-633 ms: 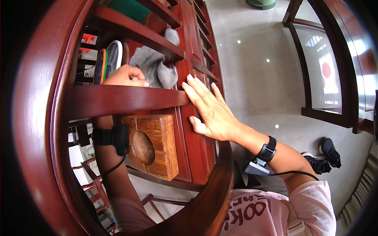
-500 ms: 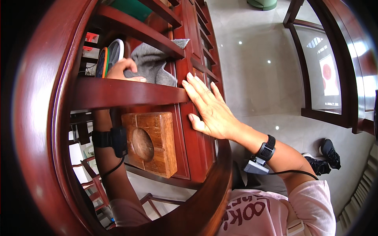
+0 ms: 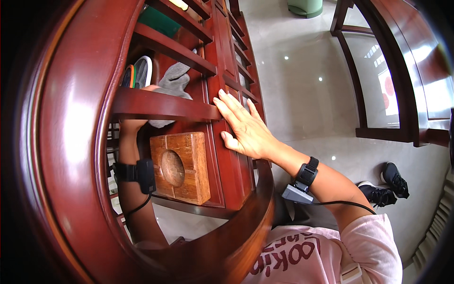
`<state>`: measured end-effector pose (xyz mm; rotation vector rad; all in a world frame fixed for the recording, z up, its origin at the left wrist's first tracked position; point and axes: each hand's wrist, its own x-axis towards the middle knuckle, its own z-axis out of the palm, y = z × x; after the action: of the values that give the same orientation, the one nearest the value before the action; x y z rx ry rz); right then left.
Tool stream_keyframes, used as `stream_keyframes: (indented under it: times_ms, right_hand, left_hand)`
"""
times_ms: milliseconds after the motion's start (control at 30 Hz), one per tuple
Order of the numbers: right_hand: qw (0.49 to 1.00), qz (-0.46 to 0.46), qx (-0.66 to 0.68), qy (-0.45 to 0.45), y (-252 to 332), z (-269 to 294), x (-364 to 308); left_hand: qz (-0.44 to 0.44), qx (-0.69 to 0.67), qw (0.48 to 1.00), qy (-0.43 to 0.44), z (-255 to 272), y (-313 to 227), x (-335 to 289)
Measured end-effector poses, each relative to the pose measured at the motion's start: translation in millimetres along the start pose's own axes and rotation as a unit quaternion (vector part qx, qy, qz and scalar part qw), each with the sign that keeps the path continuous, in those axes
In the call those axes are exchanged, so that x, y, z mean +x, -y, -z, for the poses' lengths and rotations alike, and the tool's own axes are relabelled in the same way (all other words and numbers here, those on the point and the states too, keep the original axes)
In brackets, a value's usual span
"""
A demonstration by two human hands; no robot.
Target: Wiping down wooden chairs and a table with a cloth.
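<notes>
So the soft grey cloth (image 3: 176, 80) is lying inside the red wooden bench frame, with a curved crossbar (image 3: 165, 104) passing over it: one crumpled bit is showing beyond the bar, and what looks like another bit of it is poking out on the near side. Going by the visible parts, its longer direction is running mostly away from the person, leaning a little right at the far end, so the bar is cutting across it instead of lining up with it. The left hand (image 3: 134, 123) is clearly the closer one: it's reaching in under that bar from the near side, and the cloth is sitting right beside it, to its right and a bit ahead. Most of that hand is hiding behind the wood, so I honestly can't tell whether its fingers are pinching the fabric or just touching it. The right hand (image 3: 243, 125) is resting palm down on the bench's edge, fingers stretched out, thumb sticking out sideways, holding nothing; from there the cloth is lying off to the left and slightly farther ahead, well apart. A thick wooden block (image 3: 182, 165) with a round hollow is sitting on the near side of the bar, just right of the left forearm, and a white-rimmed oval thing (image 3: 143, 71) is standing left of the cloth.
</notes>
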<state>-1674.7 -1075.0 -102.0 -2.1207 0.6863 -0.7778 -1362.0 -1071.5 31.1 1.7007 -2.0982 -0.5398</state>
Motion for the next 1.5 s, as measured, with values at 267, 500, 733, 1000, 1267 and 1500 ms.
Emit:
stream_keyframes:
  times_ms: [267,500,733,1000,1267,1500]
  right_hand:
    - [1.000,-0.008,-0.027,-0.007,0.3,3.1,-6.2]
    - [0.996,-0.027,-0.055,0.071,13.4,21.4,-34.3]
    - [0.967,-0.156,-0.040,0.200,7.5,40.3,-202.4]
    - [0.806,-0.205,0.514,0.211,120.7,96.0,-277.4]
    - [0.954,-0.089,0.159,-0.237,73.3,221.4,-283.2]
    - [0.808,-0.069,-0.081,-0.580,-10.3,393.7,-316.8]
  left_hand:
    - [0.277,-0.229,0.880,-0.311,6.0,-121.4,-118.1]
    - [0.381,-0.277,0.752,-0.461,-19.5,-212.1,-267.9]
    - [0.292,-0.192,0.936,-0.035,-77.2,-276.7,-329.4]
    - [0.074,-0.220,0.972,-0.027,-219.8,-341.0,-223.6]
    - [-0.159,0.159,0.897,-0.380,-171.7,-368.3,-184.2]
    - [-0.059,0.270,0.737,-0.617,-131.9,-376.0,-172.0]
